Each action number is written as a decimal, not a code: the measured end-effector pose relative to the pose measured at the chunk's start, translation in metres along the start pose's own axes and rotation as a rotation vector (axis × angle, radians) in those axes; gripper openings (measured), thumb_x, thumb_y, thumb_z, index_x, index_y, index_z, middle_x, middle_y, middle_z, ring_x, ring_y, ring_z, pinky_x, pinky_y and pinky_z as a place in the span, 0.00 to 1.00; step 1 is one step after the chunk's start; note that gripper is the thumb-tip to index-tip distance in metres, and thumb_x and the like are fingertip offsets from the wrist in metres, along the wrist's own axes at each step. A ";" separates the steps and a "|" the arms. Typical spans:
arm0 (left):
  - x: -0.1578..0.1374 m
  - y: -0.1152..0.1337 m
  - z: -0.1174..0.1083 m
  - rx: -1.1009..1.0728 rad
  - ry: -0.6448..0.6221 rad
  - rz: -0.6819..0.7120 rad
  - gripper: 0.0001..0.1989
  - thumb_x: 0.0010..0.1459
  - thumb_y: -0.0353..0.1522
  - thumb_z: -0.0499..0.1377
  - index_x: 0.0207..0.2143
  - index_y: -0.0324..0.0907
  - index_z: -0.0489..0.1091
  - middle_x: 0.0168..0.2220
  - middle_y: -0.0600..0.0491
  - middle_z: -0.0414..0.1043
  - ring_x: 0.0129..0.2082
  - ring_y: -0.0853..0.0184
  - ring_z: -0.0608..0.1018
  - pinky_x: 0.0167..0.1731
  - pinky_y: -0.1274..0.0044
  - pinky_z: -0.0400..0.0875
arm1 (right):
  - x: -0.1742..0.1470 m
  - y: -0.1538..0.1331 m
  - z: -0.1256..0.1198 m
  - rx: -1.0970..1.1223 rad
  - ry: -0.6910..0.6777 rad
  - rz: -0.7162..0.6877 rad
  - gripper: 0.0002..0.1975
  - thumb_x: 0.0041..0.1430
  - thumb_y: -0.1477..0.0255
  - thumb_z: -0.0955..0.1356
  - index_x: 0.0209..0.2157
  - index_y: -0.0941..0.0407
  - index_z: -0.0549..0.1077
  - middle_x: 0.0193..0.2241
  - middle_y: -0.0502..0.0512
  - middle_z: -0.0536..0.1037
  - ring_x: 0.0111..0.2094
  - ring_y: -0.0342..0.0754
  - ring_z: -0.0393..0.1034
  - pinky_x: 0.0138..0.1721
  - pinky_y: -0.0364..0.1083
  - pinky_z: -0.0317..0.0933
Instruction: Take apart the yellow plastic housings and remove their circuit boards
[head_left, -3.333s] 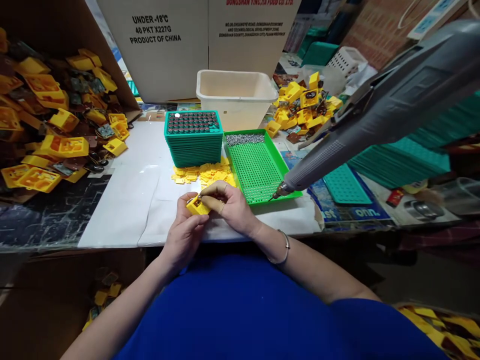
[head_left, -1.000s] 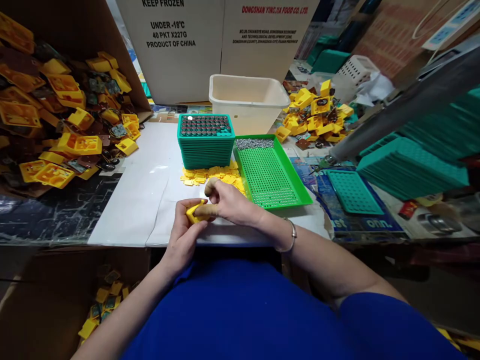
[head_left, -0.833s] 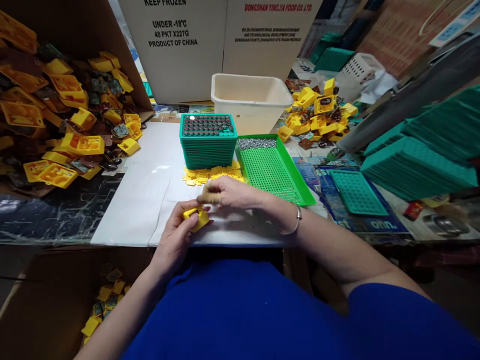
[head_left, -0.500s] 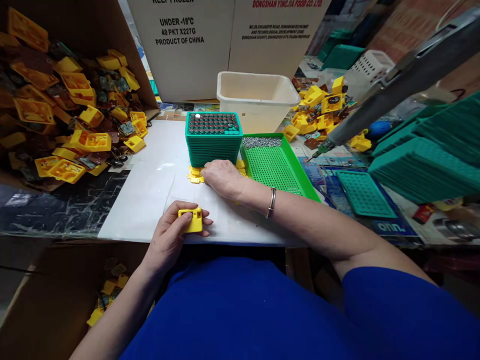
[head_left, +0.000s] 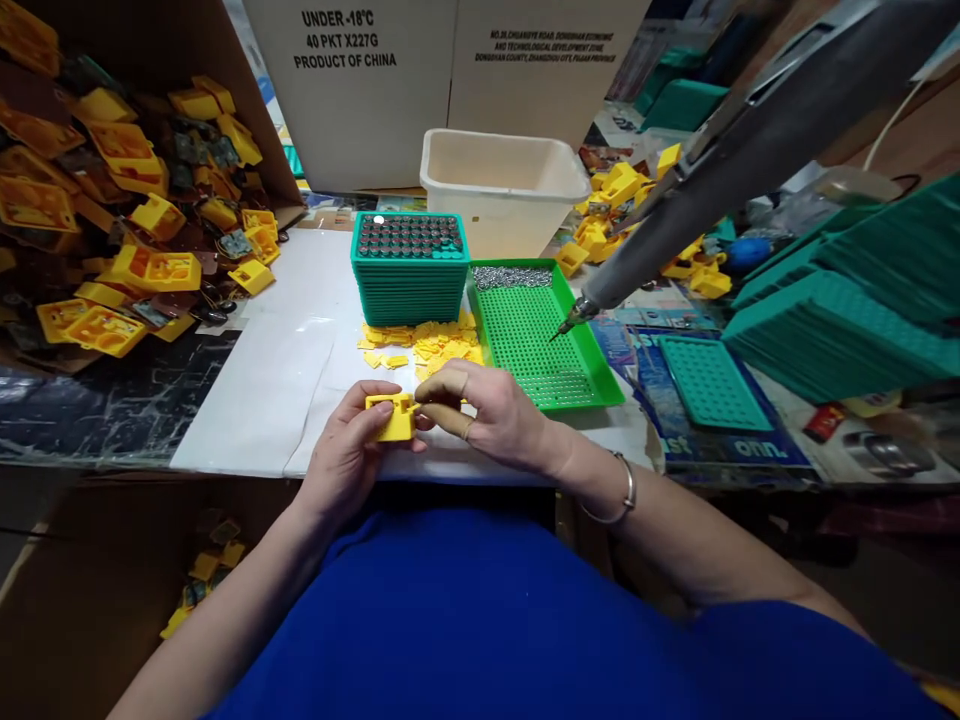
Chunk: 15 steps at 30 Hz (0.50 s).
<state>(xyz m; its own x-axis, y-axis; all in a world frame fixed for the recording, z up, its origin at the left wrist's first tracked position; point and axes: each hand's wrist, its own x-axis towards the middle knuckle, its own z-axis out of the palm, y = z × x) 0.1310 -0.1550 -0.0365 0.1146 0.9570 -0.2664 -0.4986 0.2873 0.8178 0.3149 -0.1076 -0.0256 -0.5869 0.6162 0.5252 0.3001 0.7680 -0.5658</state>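
Grips one yellow case (head_left: pixel 401 428) in the left hand (head_left: pixel 337 452), with thumb on top and fingers around the far side. Pinches one small yellow piece (head_left: pixel 415 407) between thumb and finger of the right hand (head_left: pixel 495 415), at the case's right edge; too small to tell whether in contact or just beside. Wears two tan covers (head_left: pixel 455 421) on the right hand's pinching digits, and one bracelet (head_left: pixel 628 488) at that wrist.

Just beyond the grip, on one white sheet (head_left: pixel 247 380): one pile of yellow chips (head_left: pixel 450 345), too many to count. Directly behind that, one stack of teal trays (head_left: pixel 409 290), hard to count, with rows of dark caps (head_left: pixel 405 237) on top plus one pale disc (head_left: pixel 379 219).

Beyond and right of the grip: one green tray (head_left: pixel 517 330), with metal bits (head_left: pixel 514 277) heaped at the far end, uncounted. Above that tray, slanting in from upper right, one driver (head_left: pixel 652 240).

Farther beyond: one white tub (head_left: pixel 499 225), then one carton (head_left: pixel 375 120). Far right of the grip, one flat teal tray (head_left: pixel 712 385). Far left, one brown box (head_left: pixel 244 100) with many yellow cases (head_left: pixel 172 270), overlapping and uncountable.
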 end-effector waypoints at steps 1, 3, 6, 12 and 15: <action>0.001 -0.002 0.004 0.002 -0.009 -0.004 0.10 0.51 0.31 0.65 0.37 0.42 0.71 0.30 0.53 0.78 0.29 0.65 0.81 0.26 0.76 0.77 | -0.007 0.000 0.001 -0.029 0.046 -0.021 0.05 0.65 0.72 0.66 0.38 0.59 0.73 0.32 0.54 0.77 0.33 0.42 0.71 0.36 0.40 0.65; 0.002 -0.006 0.010 0.012 -0.028 -0.008 0.09 0.52 0.31 0.65 0.37 0.42 0.72 0.31 0.53 0.77 0.29 0.66 0.80 0.26 0.76 0.78 | -0.017 0.001 0.002 -0.121 0.102 -0.057 0.09 0.66 0.70 0.64 0.38 0.59 0.74 0.31 0.56 0.76 0.32 0.44 0.70 0.35 0.42 0.66; 0.000 -0.012 0.017 0.054 -0.057 0.026 0.09 0.54 0.33 0.65 0.37 0.42 0.71 0.32 0.54 0.77 0.30 0.67 0.80 0.29 0.75 0.78 | -0.022 0.000 0.000 -0.136 0.081 0.001 0.10 0.66 0.71 0.63 0.36 0.58 0.75 0.29 0.57 0.77 0.31 0.45 0.70 0.34 0.44 0.65; -0.004 -0.010 0.022 0.190 -0.119 0.104 0.08 0.58 0.35 0.63 0.41 0.44 0.71 0.33 0.53 0.78 0.33 0.64 0.82 0.37 0.71 0.78 | -0.023 -0.007 -0.009 0.295 0.127 0.349 0.04 0.61 0.73 0.68 0.32 0.57 0.75 0.29 0.50 0.79 0.30 0.41 0.73 0.34 0.41 0.67; -0.002 -0.007 0.026 0.148 -0.083 0.074 0.08 0.57 0.34 0.63 0.40 0.43 0.71 0.33 0.52 0.78 0.35 0.61 0.82 0.35 0.71 0.78 | -0.027 -0.007 -0.009 0.304 0.243 0.348 0.04 0.61 0.71 0.69 0.33 0.57 0.75 0.31 0.52 0.79 0.32 0.41 0.73 0.34 0.42 0.67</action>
<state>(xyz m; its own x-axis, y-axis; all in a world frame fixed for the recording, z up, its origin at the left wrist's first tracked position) 0.1567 -0.1578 -0.0285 0.1562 0.9739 -0.1646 -0.3768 0.2128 0.9015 0.3348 -0.1278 -0.0303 -0.2892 0.8765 0.3849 0.1934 0.4473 -0.8732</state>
